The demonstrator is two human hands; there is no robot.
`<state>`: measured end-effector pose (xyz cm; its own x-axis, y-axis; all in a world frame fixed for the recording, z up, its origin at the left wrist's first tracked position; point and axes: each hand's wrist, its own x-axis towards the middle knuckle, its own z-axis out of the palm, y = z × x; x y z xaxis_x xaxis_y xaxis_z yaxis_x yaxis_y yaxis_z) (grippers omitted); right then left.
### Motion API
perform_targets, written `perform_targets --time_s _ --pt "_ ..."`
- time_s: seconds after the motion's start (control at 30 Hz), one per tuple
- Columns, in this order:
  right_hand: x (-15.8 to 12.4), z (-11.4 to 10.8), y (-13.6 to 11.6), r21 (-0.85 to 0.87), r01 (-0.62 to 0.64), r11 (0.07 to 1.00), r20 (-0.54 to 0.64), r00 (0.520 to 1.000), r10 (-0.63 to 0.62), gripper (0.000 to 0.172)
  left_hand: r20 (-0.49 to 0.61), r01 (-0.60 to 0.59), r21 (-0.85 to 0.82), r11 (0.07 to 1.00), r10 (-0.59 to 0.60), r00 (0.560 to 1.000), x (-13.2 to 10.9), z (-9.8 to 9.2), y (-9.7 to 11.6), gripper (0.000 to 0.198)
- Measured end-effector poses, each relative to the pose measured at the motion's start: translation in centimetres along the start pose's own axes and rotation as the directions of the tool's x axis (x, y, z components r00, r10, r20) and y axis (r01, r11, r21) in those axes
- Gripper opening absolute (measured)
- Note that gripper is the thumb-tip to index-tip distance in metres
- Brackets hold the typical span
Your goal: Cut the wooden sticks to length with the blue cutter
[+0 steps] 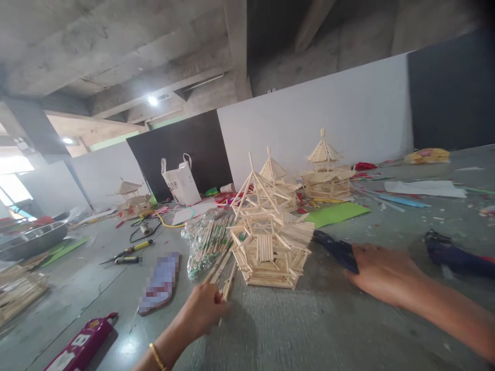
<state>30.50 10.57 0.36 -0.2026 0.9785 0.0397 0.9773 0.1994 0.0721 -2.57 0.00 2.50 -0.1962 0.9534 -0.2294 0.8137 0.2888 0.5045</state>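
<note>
A pagoda model built of wooden sticks (270, 242) stands on the grey floor in front of me. My left hand (203, 309) is closed around a few loose wooden sticks (228, 286) just left of the model's base. A pile of packaged sticks in clear wrappers (207, 239) lies beside them. My right hand (381, 273) rests flat on the floor to the right of the model, its fingertips touching a dark blue tool (336, 250). Whether the fingers grip that tool is not visible.
Two more stick pagodas (323, 172) stand behind, another one (131, 198) at far left. A white bag (180, 183), green sheet (334, 214), yellow-handled tools (129, 252), a magenta case (83, 342), a metal tray (31, 239) and a dark object (450, 252) lie around.
</note>
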Motion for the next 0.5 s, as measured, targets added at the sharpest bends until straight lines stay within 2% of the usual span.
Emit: perform_targets --time_s 0.1,0.2,0.33,0.37,0.4,0.43,0.47,0.5 --pt "0.1 0.2 0.1 -0.001 0.002 1.0 0.011 1.0 -0.002 0.037 0.036 0.041 -0.154 0.987 -0.035 0.999 -0.7 -0.8 -1.4 0.011" --pt "0.3 0.1 0.3 -0.002 -0.001 1.0 0.032 0.999 0.001 0.038 0.072 0.073 -0.354 0.933 -0.051 0.996 -1.6 -1.4 -2.5 0.02" --pt "-1.3 -2.0 -1.3 -0.057 0.035 0.998 -0.015 0.999 -0.036 0.033 0.073 0.081 -0.548 0.833 -0.049 0.996 -2.7 -1.4 -2.8 0.033" --pt "-2.3 -2.8 -2.3 -0.02 0.073 0.997 -0.011 0.997 -0.073 0.032 0.077 0.077 -0.574 0.815 -0.041 0.996 -3.0 -1.1 -2.6 0.034" --pt "-3.4 -3.5 -3.5 0.138 0.101 0.985 0.024 0.994 -0.105 0.032 0.08 0.066 -0.592 0.803 -0.023 0.997 -3.4 -0.8 -2.3 0.034" --pt "-4.7 -4.0 -5.0 0.351 0.105 0.93 0.141 0.976 -0.164 0.035 0.084 0.049 -0.602 0.797 0.002 0.996 -3.7 -0.5 -1.9 0.033" --pt "-6.0 -4.5 -6.7 0.622 0.131 0.772 0.187 0.932 -0.309 0.042 0.094 0.021 -0.599 0.801 0.044 0.995 -4.1 -0.1 -1.5 0.031" --pt "-7.3 -4.7 -8.4 0.834 -0.001 0.551 0.241 0.9 -0.364 0.049 0.097 -0.011 -0.582 0.813 0.083 0.992 -4.5 0.4 -1.2 0.029"
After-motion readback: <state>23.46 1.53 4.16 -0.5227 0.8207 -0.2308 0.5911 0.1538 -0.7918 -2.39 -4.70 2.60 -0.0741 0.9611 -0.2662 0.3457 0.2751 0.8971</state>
